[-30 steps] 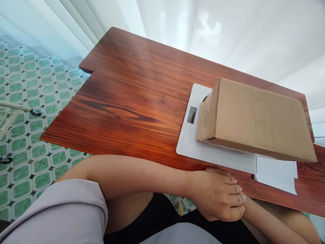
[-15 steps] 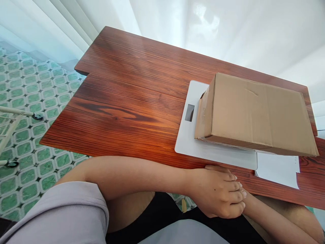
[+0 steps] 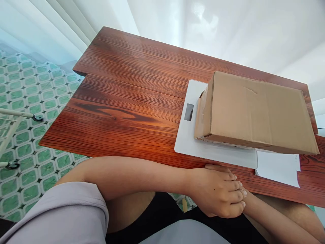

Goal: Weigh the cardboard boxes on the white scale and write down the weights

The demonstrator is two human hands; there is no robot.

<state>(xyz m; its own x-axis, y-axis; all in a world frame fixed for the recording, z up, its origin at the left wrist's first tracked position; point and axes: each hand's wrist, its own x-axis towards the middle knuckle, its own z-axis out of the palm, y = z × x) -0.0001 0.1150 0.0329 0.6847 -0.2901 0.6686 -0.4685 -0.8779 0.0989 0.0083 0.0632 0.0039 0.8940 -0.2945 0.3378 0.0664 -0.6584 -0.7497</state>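
My left hand [image 3: 222,195] lies over my right hand at the table's front edge, its fingers bent around the right wrist. Most of my right hand [image 3: 217,167] is covered; only a strip shows beyond the left hand, and its fingers are hidden. Just past both hands, a flat white scale [image 3: 186,140] with a dark display window [image 3: 189,112] lies on the wooden table [image 3: 122,101]. On the scale rests a closed brown cardboard box [image 3: 259,113], overhanging it to the right. Neither hand touches the box or the scale.
White paper [image 3: 278,167] lies partly under the box, near the front edge. A pale wheeled frame [image 3: 15,113] stands on the green tiled floor [image 3: 35,88] to the left. White curtains [image 3: 162,20] hang behind the table.
The view has shifted very slightly. My hands, the box and the scale have not visibly moved.
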